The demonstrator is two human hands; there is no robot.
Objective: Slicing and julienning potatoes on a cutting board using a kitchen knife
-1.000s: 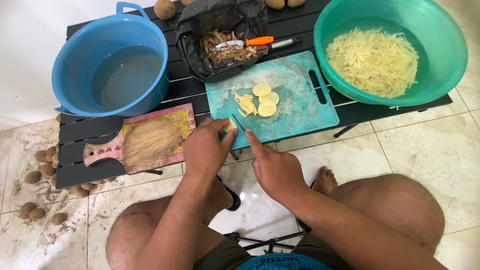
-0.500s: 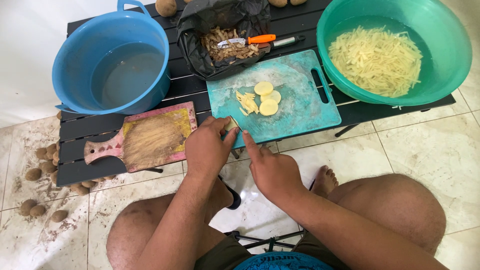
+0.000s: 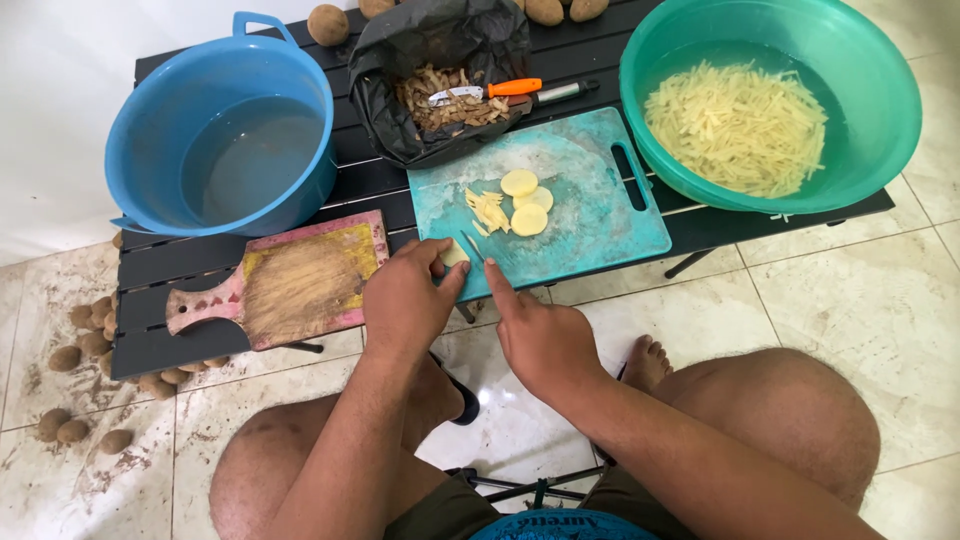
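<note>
Now the left hand (image 3: 405,300) pinches a potato piece (image 3: 454,254) at the near edge of the teal cutting board (image 3: 590,215), while the right hand (image 3: 540,335) grips a knife (image 3: 472,246) just beside it; compared with a second ago, little has shifted, so slicing continues.
</note>
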